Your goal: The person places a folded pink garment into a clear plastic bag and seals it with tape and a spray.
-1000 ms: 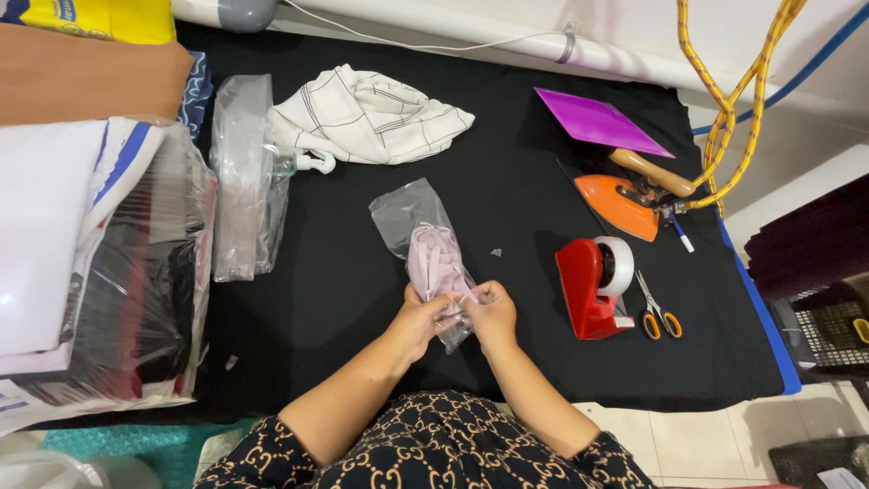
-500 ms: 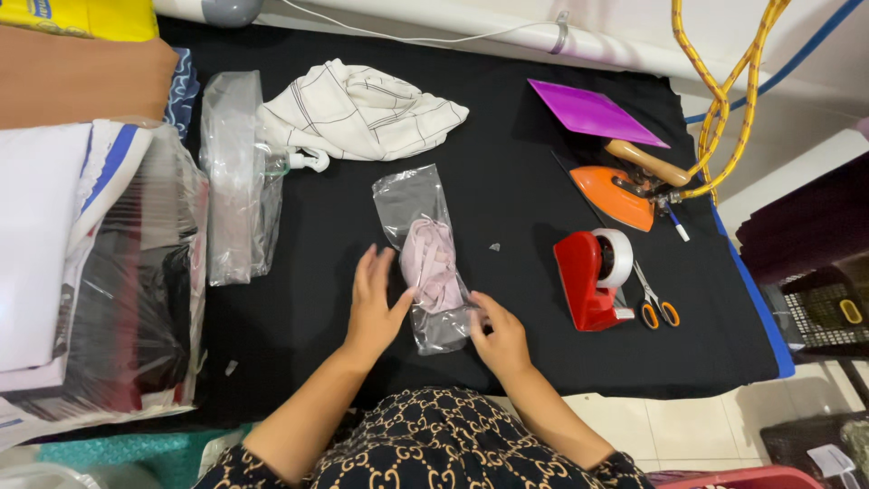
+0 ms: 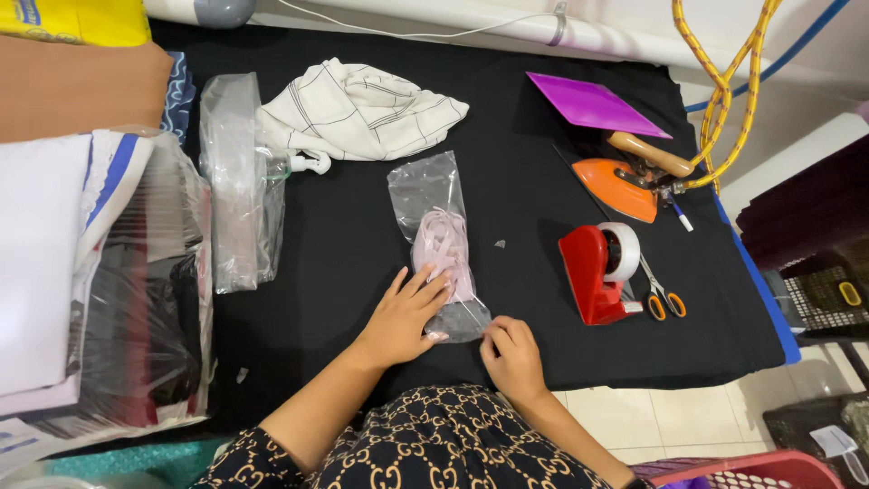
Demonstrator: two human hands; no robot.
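Observation:
A clear plastic bag (image 3: 433,208) with a folded pale pink cloth (image 3: 442,249) inside lies on the black table cover (image 3: 362,272). My left hand (image 3: 405,314) lies flat with fingers spread, pressing on the bag's lower part. My right hand (image 3: 513,355) rests at the bag's near right corner, fingers curled at its edge. A red tape dispenser (image 3: 597,269) stands to the right of the bag.
Orange-handled scissors (image 3: 659,295), an orange iron (image 3: 625,186) with a wooden handle, a purple sheet (image 3: 593,104) and a yellow cord (image 3: 724,100) lie at right. A white checked cloth (image 3: 358,110) and an empty plastic bag (image 3: 237,177) lie at back left. Wrapped garments (image 3: 90,272) are stacked at left.
Both hands let go of the bag's near end. The left hand lifted, then came down flat on the bag; the right hand slid to its near corner. The bag shifted slightly right.

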